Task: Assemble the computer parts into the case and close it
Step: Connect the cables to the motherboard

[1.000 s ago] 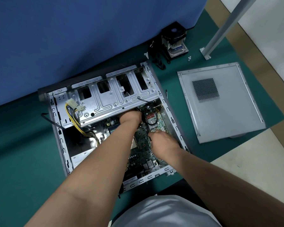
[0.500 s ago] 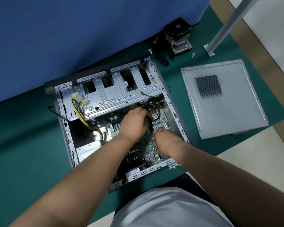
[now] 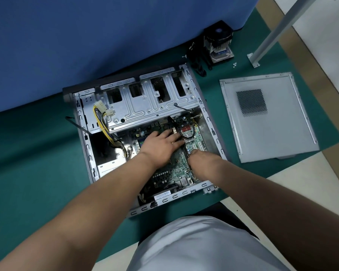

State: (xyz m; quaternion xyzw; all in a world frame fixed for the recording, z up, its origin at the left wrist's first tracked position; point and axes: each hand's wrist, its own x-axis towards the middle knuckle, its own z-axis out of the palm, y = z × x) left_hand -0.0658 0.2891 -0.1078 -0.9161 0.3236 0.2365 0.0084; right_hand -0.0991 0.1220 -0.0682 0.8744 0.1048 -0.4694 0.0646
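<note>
The open computer case [image 3: 176, 198] lies on its side on the green mat, with the green motherboard [image 3: 170, 173] inside. My left hand [image 3: 160, 145] lies flat on the board, its straight fingers reaching a dark strip near the red-labelled part [image 3: 187, 131]. My right hand [image 3: 204, 163] is bent down over the near end of that strip. Its fingertips are hidden, so whether it grips anything is unclear. The grey side panel [image 3: 272, 130] lies loose to the right of the case.
A CPU cooler [image 3: 219, 44] with black cables stands behind the case, with small screws [image 3: 234, 64] beside it. The metal drive cage [image 3: 145, 106] spans the case's far half, and yellow power cables [image 3: 102, 122] hang at its left. A metal post [image 3: 272, 32] rises far right.
My left hand has drawn back from under the drive cage and now lies flat on the motherboard. My right hand has stayed at the same spot.
</note>
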